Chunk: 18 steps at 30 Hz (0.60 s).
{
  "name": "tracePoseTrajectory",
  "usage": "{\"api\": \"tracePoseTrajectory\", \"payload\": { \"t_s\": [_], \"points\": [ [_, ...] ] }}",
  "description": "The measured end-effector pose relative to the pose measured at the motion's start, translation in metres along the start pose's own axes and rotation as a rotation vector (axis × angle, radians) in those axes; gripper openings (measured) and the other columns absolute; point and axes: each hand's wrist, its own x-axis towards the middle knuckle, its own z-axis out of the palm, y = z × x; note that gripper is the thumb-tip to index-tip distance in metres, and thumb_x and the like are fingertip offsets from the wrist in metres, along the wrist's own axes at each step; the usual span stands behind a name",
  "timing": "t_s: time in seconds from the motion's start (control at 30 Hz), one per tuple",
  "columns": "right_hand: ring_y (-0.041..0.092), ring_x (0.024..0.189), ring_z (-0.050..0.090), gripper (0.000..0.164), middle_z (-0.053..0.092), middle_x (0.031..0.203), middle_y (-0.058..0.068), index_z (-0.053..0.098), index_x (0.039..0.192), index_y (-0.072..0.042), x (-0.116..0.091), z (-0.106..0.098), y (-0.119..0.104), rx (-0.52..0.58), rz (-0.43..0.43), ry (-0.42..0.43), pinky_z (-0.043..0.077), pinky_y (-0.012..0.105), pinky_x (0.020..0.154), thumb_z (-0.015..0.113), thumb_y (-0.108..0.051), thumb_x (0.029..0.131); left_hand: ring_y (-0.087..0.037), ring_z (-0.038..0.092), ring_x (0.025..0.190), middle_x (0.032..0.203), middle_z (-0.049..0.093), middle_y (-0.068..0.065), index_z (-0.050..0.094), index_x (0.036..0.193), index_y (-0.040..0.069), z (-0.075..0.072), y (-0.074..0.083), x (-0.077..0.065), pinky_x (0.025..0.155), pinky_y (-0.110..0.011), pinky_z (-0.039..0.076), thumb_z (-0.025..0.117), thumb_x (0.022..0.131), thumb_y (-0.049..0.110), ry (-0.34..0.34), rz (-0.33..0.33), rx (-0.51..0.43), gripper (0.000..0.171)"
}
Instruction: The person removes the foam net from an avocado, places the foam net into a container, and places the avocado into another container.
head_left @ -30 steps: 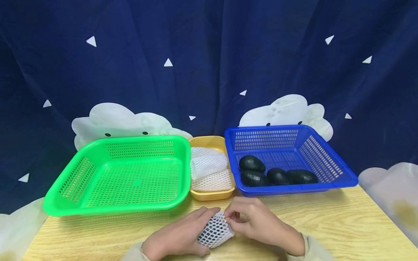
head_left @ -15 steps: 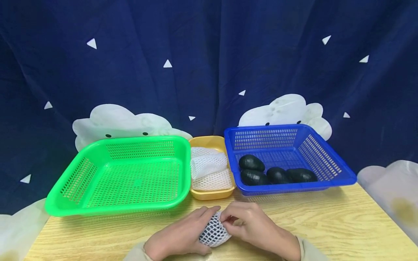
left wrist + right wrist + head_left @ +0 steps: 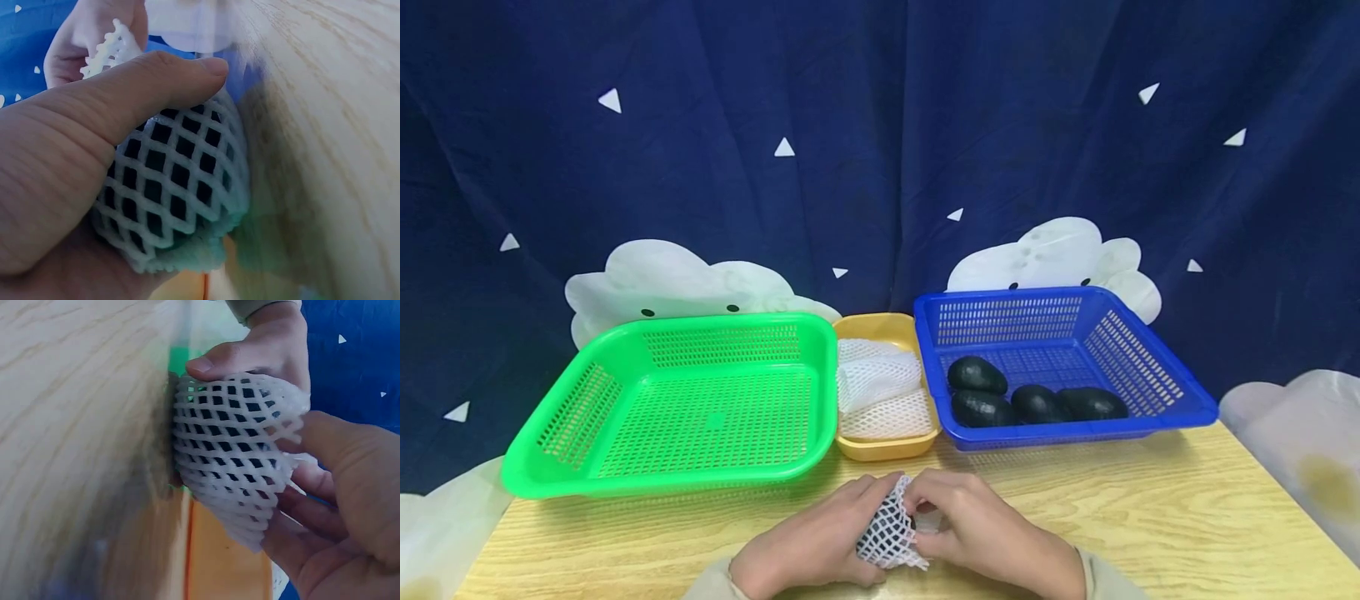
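A dark avocado, mostly hidden, sits inside a white foam fruit net [image 3: 886, 533] low over the front of the table. My left hand [image 3: 820, 533] grips the netted avocado from the left, its thumb lying across the mesh in the left wrist view. From the right, my right hand [image 3: 981, 525] holds the net's open edge between thumb and curled fingers. That edge flares out towards the right fingers [image 3: 306, 534] in the right wrist view. Dark skin shows through the diamond holes of the mesh [image 3: 169, 169].
Behind the hands stands a yellow tray [image 3: 887, 451] with several white foam nets [image 3: 880, 379]. A green basket [image 3: 670, 482] is at the left. The blue basket [image 3: 1075, 432] at the right holds several dark avocados [image 3: 985, 408]. A dark blue curtain [image 3: 850, 125] hangs behind.
My right hand has shifted slightly left and pulled at the net's edge, which now spreads wider at its lower right. The left hand keeps its hold almost unmoved.
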Motion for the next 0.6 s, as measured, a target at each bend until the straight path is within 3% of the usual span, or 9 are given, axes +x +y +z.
{"api": "tracePoseTrajectory", "payload": {
  "t_s": [0.1,0.3,0.6],
  "points": [
    [-0.002,0.083,0.06,0.032,0.062,0.091,-0.015,0.06,0.093,-0.021,-0.0008,0.0012,0.0008,0.014,0.072,-0.061,0.052,0.011,0.076,0.08,-0.018,0.069,0.0,0.051,0.104,0.115,0.055,0.013,0.03,0.147,0.024,0.0001,-0.0003,-0.0006,0.092,-0.021,0.05,0.081,0.069,0.031,-0.001,-0.002,0.007,0.093],
    [-0.002,0.091,0.061,0.044,0.063,0.101,-0.013,0.059,0.112,-0.021,-0.0038,0.0038,0.0019,0.074,0.145,-0.174,0.055,0.014,0.079,0.078,-0.02,0.072,-0.001,0.053,0.109,0.125,0.056,0.01,0.023,0.153,0.025,-0.0017,0.0001,-0.0012,0.096,-0.026,0.053,0.083,0.065,0.023,-0.044,-0.025,-0.006,0.106],
    [-0.005,0.084,0.053,0.045,0.056,0.096,-0.02,0.053,0.11,-0.029,-0.0044,0.0034,0.002,0.041,0.183,-0.249,0.05,0.012,0.075,0.078,-0.027,0.072,-0.006,0.055,0.118,0.136,0.053,0.008,0.021,0.154,0.018,-0.0022,0.0017,-0.0025,0.099,-0.03,0.052,0.082,0.063,0.012,-0.048,-0.009,-0.001,0.11]
  ]
}}
